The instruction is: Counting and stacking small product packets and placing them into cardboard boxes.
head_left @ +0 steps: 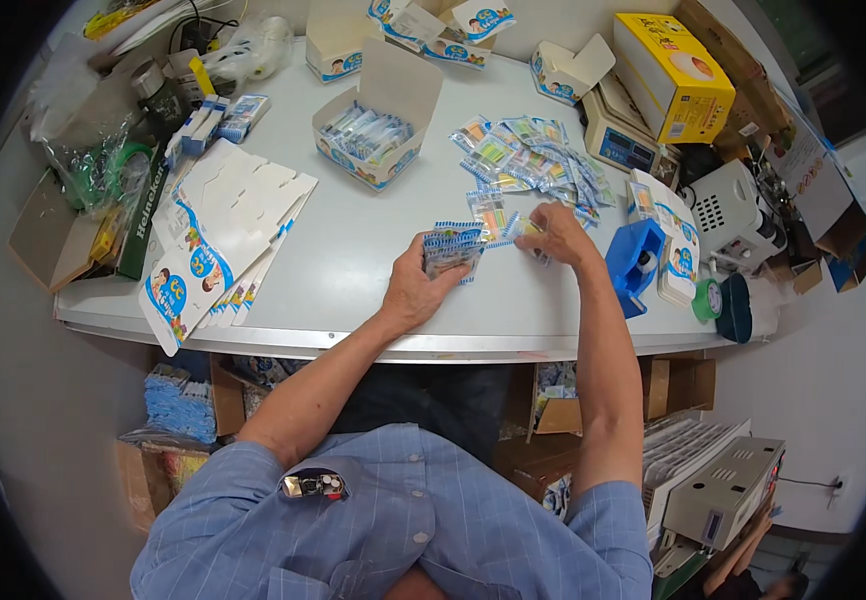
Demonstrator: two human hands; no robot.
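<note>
My left hand is wrapped round a stack of small printed sachets with blue-and-white striped ends, held upright near the middle of the table. To its right, the fingers of my right hand are pinched on a sachet low over the tabletop. Between the hands lies another sachet. Beyond my right hand a loose pile of sachets spreads across the table. An open white carton with its lid raised stands farther back, filled with rows of sachets.
Flat printed cartons are stacked at left. A blue tape dispenser, a printed white carton and a green tape roll sit at right. Behind them are a scale and a yellow box. The table's front edge is near my forearms.
</note>
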